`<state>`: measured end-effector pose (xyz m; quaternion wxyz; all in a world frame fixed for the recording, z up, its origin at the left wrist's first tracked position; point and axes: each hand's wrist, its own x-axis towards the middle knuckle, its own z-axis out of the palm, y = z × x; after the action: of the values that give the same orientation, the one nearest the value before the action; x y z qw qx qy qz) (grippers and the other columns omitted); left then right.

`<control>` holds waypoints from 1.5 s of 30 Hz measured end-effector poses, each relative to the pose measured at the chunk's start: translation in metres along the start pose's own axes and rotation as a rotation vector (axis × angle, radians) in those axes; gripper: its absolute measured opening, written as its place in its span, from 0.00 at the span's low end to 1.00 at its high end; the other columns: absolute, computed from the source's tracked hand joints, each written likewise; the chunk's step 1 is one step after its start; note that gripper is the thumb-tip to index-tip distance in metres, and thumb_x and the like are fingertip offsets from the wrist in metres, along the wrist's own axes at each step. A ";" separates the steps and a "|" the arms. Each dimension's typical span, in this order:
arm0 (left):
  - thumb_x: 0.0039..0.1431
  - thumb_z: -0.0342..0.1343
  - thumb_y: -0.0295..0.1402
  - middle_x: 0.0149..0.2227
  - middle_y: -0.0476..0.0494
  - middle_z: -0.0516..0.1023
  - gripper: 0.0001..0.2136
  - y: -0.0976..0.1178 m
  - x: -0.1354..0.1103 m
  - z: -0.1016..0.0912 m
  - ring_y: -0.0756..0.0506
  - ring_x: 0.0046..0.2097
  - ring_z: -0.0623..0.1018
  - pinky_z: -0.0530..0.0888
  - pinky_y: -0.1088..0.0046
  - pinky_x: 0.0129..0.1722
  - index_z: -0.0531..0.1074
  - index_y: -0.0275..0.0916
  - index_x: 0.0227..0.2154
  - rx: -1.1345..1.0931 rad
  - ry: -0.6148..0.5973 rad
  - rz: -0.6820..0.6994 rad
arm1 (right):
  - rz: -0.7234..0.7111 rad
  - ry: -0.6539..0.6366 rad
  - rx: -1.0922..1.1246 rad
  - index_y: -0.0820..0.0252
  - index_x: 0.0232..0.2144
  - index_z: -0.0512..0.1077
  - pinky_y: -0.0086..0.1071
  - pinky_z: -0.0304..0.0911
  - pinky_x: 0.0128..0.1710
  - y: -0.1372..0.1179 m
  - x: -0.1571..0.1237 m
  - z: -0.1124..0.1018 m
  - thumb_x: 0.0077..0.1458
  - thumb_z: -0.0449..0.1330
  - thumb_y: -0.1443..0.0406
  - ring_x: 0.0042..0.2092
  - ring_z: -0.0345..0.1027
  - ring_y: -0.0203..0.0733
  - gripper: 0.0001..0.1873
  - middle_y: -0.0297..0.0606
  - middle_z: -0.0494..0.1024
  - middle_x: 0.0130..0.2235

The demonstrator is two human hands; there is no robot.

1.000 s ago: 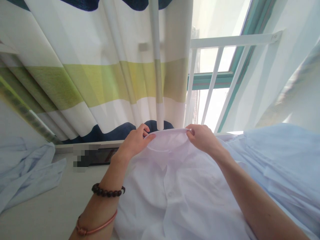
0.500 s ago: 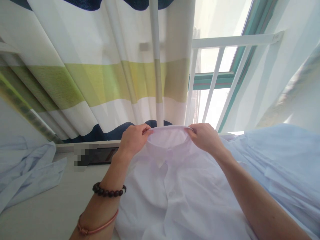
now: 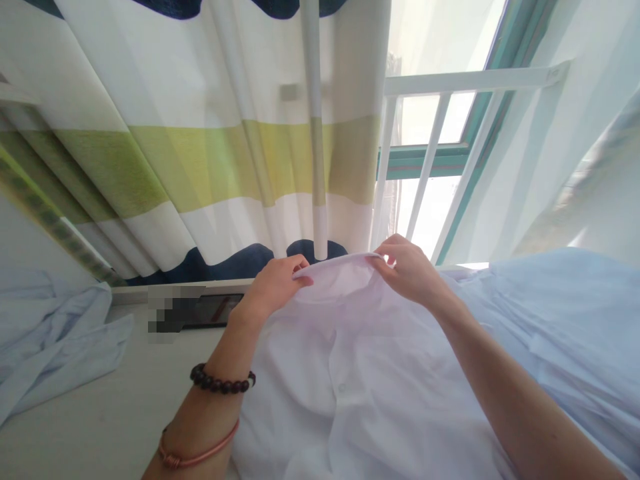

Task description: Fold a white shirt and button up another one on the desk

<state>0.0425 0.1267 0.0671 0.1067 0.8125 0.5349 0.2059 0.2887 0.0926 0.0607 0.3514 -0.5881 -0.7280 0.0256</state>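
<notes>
A white button shirt (image 3: pixel 360 387) lies spread on the pale table (image 3: pixel 100 413) in front of me, its collar at the far end. My left hand (image 3: pixel 275 287) pinches the left side of the collar (image 3: pixel 340 270). My right hand (image 3: pixel 407 270) pinches the collar's right side, fingers closed on the cloth. On my left wrist sit a dark bead bracelet (image 3: pixel 223 381) and a copper bangle (image 3: pixel 195 453).
A light blue garment (image 3: pixel 565 320) lies heaped at the right, another light blue garment (image 3: pixel 45 340) at the left. A dark flat object (image 3: pixel 205 310) rests by the table's far edge. Behind hang a striped curtain (image 3: pixel 200 153) and a barred window (image 3: pixel 435 153).
Both hands stay on the collar; the collar has been pressed down flatter onto the shirt and my left hand has shifted slightly right and lower.
</notes>
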 end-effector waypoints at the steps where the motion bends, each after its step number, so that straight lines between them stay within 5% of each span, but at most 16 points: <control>1: 0.53 0.58 0.35 0.31 0.49 0.77 0.05 0.000 0.000 -0.003 0.46 0.34 0.74 0.65 0.72 0.33 0.74 0.41 0.30 0.007 0.021 -0.006 | 0.010 0.006 -0.007 0.58 0.25 0.75 0.33 0.58 0.35 0.002 0.000 -0.001 0.58 0.53 0.60 0.34 0.67 0.39 0.15 0.39 0.73 0.36; 6: 0.54 0.57 0.37 0.29 0.50 0.77 0.07 0.004 -0.003 -0.016 0.46 0.33 0.74 0.65 0.73 0.34 0.77 0.41 0.30 -0.024 0.076 0.047 | 0.082 0.041 -0.083 0.57 0.29 0.77 0.33 0.59 0.34 0.007 0.001 -0.009 0.57 0.55 0.59 0.32 0.68 0.41 0.13 0.37 0.75 0.33; 10: 0.51 0.59 0.38 0.31 0.47 0.76 0.08 0.003 -0.003 -0.014 0.45 0.34 0.74 0.66 0.72 0.34 0.76 0.40 0.30 0.049 0.119 0.028 | 0.146 -0.069 -0.072 0.56 0.31 0.78 0.31 0.58 0.30 0.005 0.000 -0.014 0.55 0.54 0.61 0.30 0.68 0.40 0.13 0.34 0.75 0.26; 17: 0.46 0.61 0.38 0.27 0.49 0.77 0.07 -0.005 -0.004 -0.015 0.47 0.28 0.76 0.68 0.74 0.28 0.74 0.40 0.26 -0.056 -0.041 -0.139 | 0.239 -0.187 0.088 0.57 0.36 0.77 0.28 0.58 0.24 -0.006 -0.004 -0.016 0.49 0.52 0.69 0.20 0.64 0.36 0.15 0.27 0.69 0.15; 27: 0.54 0.51 0.30 0.31 0.46 0.78 0.06 0.000 -0.005 -0.014 0.44 0.34 0.76 0.66 0.71 0.32 0.73 0.40 0.32 0.216 0.038 -0.040 | 0.236 -0.195 0.035 0.58 0.31 0.76 0.29 0.58 0.24 -0.006 -0.002 -0.015 0.52 0.52 0.67 0.18 0.63 0.35 0.13 0.28 0.69 0.14; 36: 0.48 0.56 0.28 0.34 0.46 0.78 0.08 0.002 -0.006 -0.006 0.45 0.37 0.77 0.69 0.73 0.34 0.72 0.40 0.34 0.077 -0.219 -0.024 | 0.152 -0.203 -0.028 0.58 0.20 0.67 0.31 0.58 0.27 -0.008 -0.003 -0.008 0.57 0.50 0.64 0.19 0.64 0.35 0.16 0.30 0.72 0.18; 45: 0.53 0.55 0.30 0.33 0.43 0.81 0.08 0.002 -0.003 -0.013 0.40 0.39 0.78 0.69 0.68 0.39 0.79 0.42 0.31 0.215 -0.020 -0.074 | 0.175 -0.223 -0.021 0.56 0.29 0.74 0.31 0.58 0.26 -0.009 -0.004 -0.010 0.56 0.52 0.64 0.20 0.65 0.36 0.12 0.30 0.73 0.18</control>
<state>0.0370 0.1222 0.0787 0.0321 0.8009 0.5825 0.1352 0.2865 0.0827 0.0703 0.2586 -0.6464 -0.7088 0.1137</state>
